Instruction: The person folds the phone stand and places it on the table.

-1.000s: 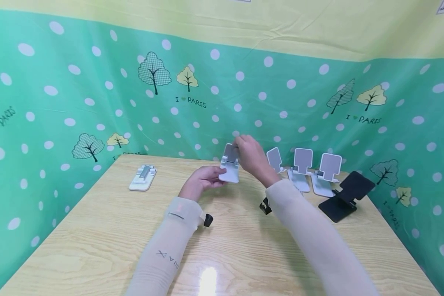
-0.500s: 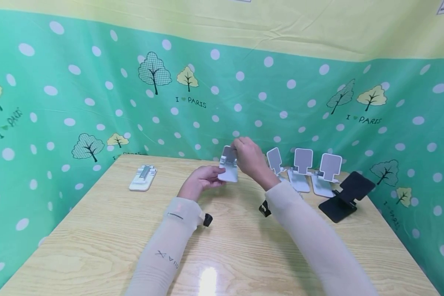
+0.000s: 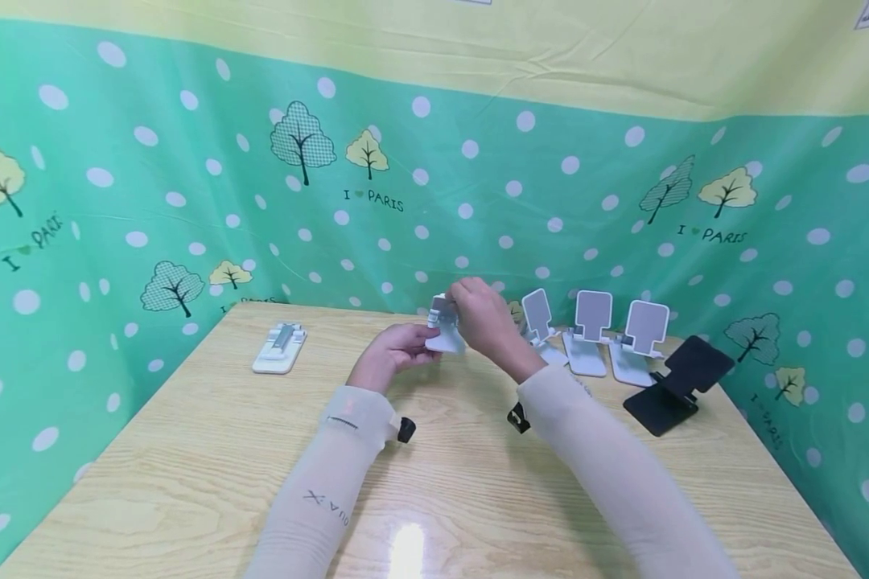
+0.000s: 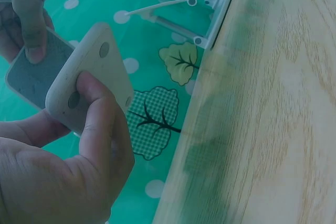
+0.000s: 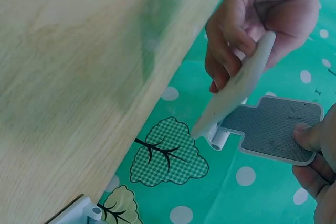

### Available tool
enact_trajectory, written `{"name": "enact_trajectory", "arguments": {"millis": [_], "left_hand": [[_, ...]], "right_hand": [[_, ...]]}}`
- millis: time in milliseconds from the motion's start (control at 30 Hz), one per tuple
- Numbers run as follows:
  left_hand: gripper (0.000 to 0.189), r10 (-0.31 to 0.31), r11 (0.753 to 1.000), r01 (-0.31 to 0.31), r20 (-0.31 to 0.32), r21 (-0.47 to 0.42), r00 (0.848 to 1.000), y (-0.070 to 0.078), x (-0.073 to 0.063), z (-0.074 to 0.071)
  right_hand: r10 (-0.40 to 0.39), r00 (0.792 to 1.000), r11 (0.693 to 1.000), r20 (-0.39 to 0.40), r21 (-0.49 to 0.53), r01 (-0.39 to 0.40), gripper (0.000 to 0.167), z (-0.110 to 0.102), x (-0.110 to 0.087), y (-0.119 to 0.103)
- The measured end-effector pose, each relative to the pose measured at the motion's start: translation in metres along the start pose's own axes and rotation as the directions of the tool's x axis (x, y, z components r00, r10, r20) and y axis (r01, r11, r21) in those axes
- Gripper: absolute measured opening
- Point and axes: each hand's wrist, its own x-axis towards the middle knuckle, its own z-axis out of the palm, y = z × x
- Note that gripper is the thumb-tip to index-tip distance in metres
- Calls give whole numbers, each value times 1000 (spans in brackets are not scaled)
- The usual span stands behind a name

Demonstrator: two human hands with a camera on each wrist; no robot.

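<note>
Above the back part of the table is a white folding phone stand (image 3: 445, 339), held between both hands. The left hand (image 3: 400, 347) grips its base (image 4: 107, 80), thumb and fingers on opposite faces; round feet show on the underside in the left wrist view. The right hand (image 3: 483, 318) pinches the far end of the grey-padded support plate (image 5: 278, 129), thumb on the pad. In the right wrist view, plate and base stand at an angle, joined by a hinge (image 5: 216, 139). From the head view, the right hand hides part of the plate.
A folded white phone stand (image 3: 280, 348) lies at the table's back left. Several unfolded ones, including a white stand (image 3: 592, 318) and a black stand (image 3: 677, 386), line the right side. A patterned green curtain (image 3: 434, 201) hangs behind the wooden table (image 3: 210, 482).
The right hand has moved slightly down and left, and the support plate has tilted with it, showing less above the base. The left hand keeps hold of the base, almost still.
</note>
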Motion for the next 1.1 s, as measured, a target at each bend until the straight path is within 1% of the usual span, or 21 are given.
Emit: {"name": "enact_trajectory", "arguments": {"millis": [133, 300, 500, 767, 900, 1033, 1100], "left_hand": [[46, -10, 1000, 10, -1, -21, 1000, 1, 1, -1], [46, -17, 999, 17, -8, -33, 1000, 2, 2, -2], [47, -9, 998, 9, -1, -55, 1000, 3, 0, -2], [47, -19, 992, 20, 16, -121, 1000, 4, -1, -5], [48, -24, 989, 25, 6, -144, 1000, 6, 0, -5], [48, -12, 992, 10, -10, -128, 1000, 7, -1, -7], [46, -11, 989, 8, -15, -149, 1000, 8, -1, -8]], "right_hand": [[-28, 1000, 999, -9, -18, 28, 24, 1, 0, -3], [-33, 999, 999, -32, -18, 32, 25, 3, -1, -3], [-50, 998, 999, -24, -17, 50, 26, 6, -2, -6], [-55, 998, 998, -25, -25, 54, 26, 8, -4, -10], [-90, 996, 995, -10, -39, 90, 25, 11, -7, -13], [-111, 993, 993, -31, -48, 109, 23, 14, -9, -15], [-105, 994, 994, -41, -46, 103, 22, 15, -9, -15]]}}
